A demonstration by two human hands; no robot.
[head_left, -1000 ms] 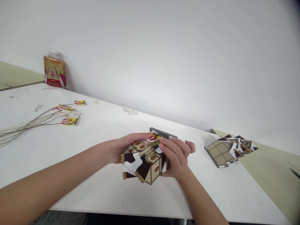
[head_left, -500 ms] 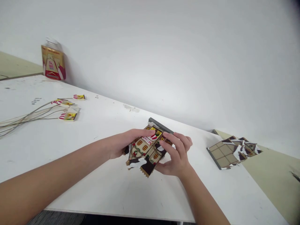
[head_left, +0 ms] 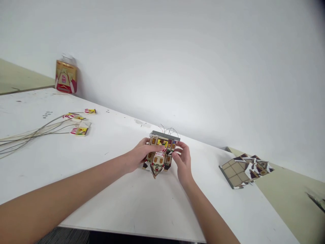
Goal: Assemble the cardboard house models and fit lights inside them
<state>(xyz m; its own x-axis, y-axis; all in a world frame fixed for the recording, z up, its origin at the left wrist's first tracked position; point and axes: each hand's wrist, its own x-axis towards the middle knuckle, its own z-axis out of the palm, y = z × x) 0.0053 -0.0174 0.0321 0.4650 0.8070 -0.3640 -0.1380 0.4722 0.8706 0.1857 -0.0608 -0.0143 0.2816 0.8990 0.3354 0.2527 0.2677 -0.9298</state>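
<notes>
A small model house (head_left: 157, 159) with a shop sign, lit-looking windows and a grey base is held above the white table, its roof pointing toward me. My left hand (head_left: 142, 152) grips its left side, the thumb lying across the front over a yellow and red-striped shop-window piece (head_left: 161, 143). At the right edge of the house my right hand (head_left: 183, 159) has its thumb and fingers closed on the side wall. Thin wires (head_left: 169, 129) stick out behind the grey base.
Several striped shop-window pieces (head_left: 81, 130) with long wires (head_left: 33, 135) lie at left on the white table (head_left: 122, 203). A second model house (head_left: 243, 171) lies on its side near the right edge. A gold and red bottle (head_left: 66, 76) stands by the wall.
The model house has been turned so its roof points straight at me and its front shows more squarely. Wires behind its base have come into view. My right hand has shifted down its side.
</notes>
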